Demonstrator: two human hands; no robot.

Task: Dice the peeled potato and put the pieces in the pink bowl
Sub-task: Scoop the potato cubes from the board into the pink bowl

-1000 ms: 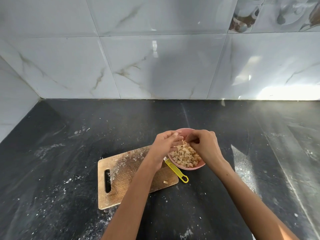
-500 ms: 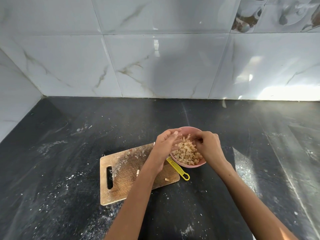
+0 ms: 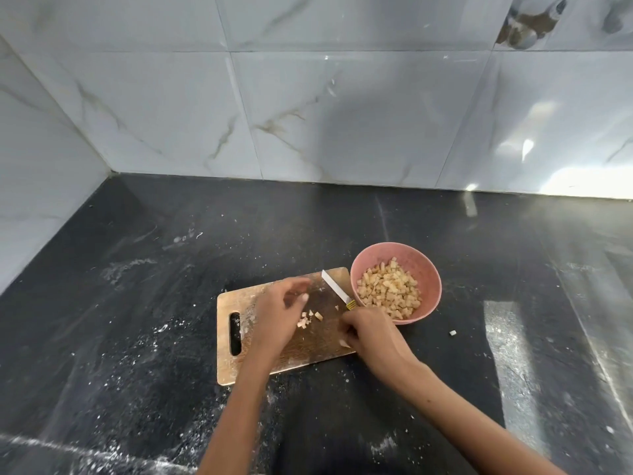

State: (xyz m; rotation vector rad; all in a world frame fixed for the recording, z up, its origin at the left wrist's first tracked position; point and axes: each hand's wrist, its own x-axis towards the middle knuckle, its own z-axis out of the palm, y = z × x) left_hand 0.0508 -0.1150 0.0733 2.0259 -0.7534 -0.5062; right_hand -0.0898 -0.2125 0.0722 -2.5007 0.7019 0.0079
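The pink bowl (image 3: 428,269) stands on the black counter just right of the wooden cutting board (image 3: 308,354) and holds a heap of diced potato (image 3: 388,293). A few loose potato pieces (image 3: 310,318) lie in the middle of the board. My left hand (image 3: 277,320) hovers over them, fingers loose and blurred. My right hand (image 3: 371,334) sits at the board's right edge, and its curled fingertips pinch a small pale potato piece. The knife (image 3: 334,286) lies flat on the board with its yellow handle hidden under my right hand.
One stray potato piece (image 3: 452,333) lies on the counter right of the bowl. White dust streaks the black counter (image 3: 137,337). Marble-tiled walls (image 3: 308,114) close off the back and the left side.
Both hands have left the bowl and come down to the cutting board. The left moved to the loose pieces, the right to the board's right edge. The knife blade now shows.
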